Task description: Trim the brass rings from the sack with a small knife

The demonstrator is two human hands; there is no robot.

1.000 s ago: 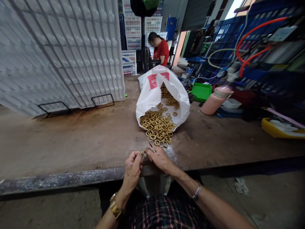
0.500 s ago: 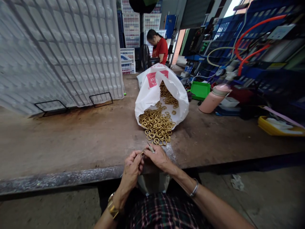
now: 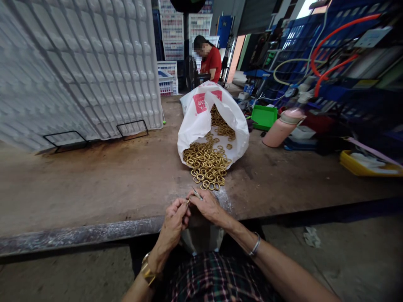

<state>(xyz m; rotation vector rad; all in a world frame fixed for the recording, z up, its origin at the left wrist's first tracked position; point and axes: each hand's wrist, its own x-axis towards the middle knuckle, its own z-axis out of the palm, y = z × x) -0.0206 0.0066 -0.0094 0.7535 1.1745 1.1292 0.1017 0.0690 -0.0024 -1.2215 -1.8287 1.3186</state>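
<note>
ring (image 3: pixel 188 201), brass-coloured and seen nearly edge-on, at lower centre of the frame, pinched between thumb and fingertips of the left hand (image 3: pixel 174 221). the right hand (image 3: pixel 208 206), closed round one slender pointed tool (image 3: pixel 197 194) angled toward upper left, meets it from the right. just above the right hand, the nearer of two, a heap of similar rings (image 3: pixel 208 161), too many to count, spills from one white bag (image 3: pixel 192 128) at centre.

At mid-frame, your rings (image 3: pixel 206 159) look glossy metal, the bag (image 3: pixel 190 128) creased plastic, your table (image 3: pixel 113 184) matt, scuffed wood.
</note>
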